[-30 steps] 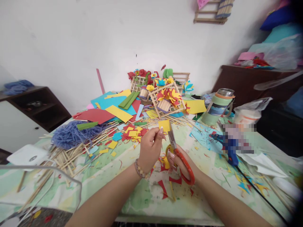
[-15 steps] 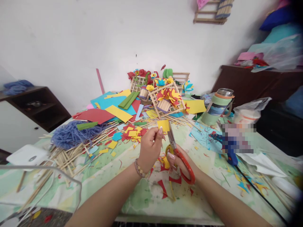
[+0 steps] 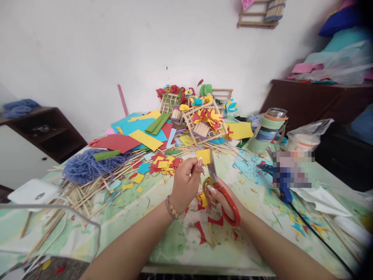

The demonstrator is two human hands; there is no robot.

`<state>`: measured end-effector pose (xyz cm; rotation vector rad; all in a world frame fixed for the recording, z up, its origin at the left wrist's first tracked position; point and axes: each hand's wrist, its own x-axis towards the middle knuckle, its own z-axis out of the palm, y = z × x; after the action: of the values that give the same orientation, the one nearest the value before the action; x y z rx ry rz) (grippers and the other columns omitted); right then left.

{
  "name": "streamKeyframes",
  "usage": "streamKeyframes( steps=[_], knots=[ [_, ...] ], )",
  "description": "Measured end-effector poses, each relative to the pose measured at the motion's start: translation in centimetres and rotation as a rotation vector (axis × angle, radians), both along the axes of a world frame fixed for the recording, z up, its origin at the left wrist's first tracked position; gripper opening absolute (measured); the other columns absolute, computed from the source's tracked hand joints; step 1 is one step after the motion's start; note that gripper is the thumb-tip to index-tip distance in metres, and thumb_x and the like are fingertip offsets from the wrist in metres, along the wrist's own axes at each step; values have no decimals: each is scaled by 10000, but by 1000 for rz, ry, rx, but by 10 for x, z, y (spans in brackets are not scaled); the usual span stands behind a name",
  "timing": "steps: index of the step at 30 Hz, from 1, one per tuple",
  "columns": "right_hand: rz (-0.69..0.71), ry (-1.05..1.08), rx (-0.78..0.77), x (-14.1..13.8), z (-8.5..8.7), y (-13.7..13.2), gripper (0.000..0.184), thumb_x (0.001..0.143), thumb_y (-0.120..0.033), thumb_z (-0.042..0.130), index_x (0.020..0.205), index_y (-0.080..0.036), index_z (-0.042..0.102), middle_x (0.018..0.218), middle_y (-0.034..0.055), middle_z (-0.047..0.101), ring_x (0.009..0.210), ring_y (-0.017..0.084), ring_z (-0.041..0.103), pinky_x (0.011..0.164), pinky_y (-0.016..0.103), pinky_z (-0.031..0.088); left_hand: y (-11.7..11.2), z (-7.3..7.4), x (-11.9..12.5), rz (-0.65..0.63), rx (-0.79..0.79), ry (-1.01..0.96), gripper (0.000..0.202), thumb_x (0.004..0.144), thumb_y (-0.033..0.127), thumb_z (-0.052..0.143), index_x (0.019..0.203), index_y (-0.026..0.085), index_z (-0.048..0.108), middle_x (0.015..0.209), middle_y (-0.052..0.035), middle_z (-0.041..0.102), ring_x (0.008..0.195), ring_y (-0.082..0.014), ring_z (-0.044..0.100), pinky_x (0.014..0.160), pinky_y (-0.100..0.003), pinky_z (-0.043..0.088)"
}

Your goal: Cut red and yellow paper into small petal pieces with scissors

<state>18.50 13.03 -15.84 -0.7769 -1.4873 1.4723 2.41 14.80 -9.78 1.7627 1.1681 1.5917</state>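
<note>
My left hand (image 3: pixel 183 182) pinches a small yellow paper square (image 3: pixel 203 156) between thumb and fingers, held upright above the table. My right hand (image 3: pixel 223 196) grips orange-handled scissors (image 3: pixel 224 198), fingers through the loops. The blades (image 3: pixel 212 169) point up along the right edge of the yellow square. Red and yellow paper offcuts (image 3: pixel 204 225) lie on the table under both hands.
Coloured paper sheets (image 3: pixel 136 134), wooden sticks (image 3: pixel 87 190) and blue yarn (image 3: pixel 84 165) cover the left side. Stick frames with paper flowers (image 3: pixel 204 120) stand at the back. A green tumbler (image 3: pixel 266 132), a plastic bag (image 3: pixel 309 136) and a glue gun with cord (image 3: pixel 284 194) sit right.
The hands, the yellow square and the scissors have shifted slightly; the blades look closer together against the square's right edge.
</note>
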Motion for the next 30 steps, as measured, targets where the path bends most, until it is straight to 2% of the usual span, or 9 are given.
streamKeyframes(
  steps=[11, 17, 25, 30],
  knots=[
    [-23, -3, 42, -4, 6, 1, 454, 954, -661, 628, 850, -255, 455, 607, -59, 463, 470, 134, 477, 463, 279, 530, 5, -2, -1, -13, 54, -21, 405, 1051, 452, 505, 730, 212, 567, 586, 39, 514, 534, -120, 499, 583, -265, 417],
    [-13, -19, 51, -3, 8, 1, 475, 947, -684, 623, 851, -250, 456, 617, -58, 466, 465, 124, 475, 461, 283, 561, 5, -2, -2, -18, 65, -34, 401, 1048, 435, 520, 722, 207, 569, 591, 39, 513, 539, -113, 502, 582, -258, 421],
    [-26, -2, 38, -4, 8, 0, 477, 942, -665, 649, 847, -235, 469, 647, -53, 467, 487, 113, 488, 470, 279, 582, 5, -2, -2, -23, 68, -78, 349, 1016, 425, 583, 753, 198, 615, 645, 23, 578, 534, -107, 521, 566, -256, 437],
    [21, 32, 11, -1, 1, 1, 402, 965, -605, 656, 941, -233, 505, 714, -43, 489, 515, 118, 502, 497, 294, 582, 5, -2, -2, -17, 94, -26, 354, 1017, 398, 583, 725, 200, 600, 614, 30, 549, 531, -108, 524, 563, -260, 425]
  ],
)
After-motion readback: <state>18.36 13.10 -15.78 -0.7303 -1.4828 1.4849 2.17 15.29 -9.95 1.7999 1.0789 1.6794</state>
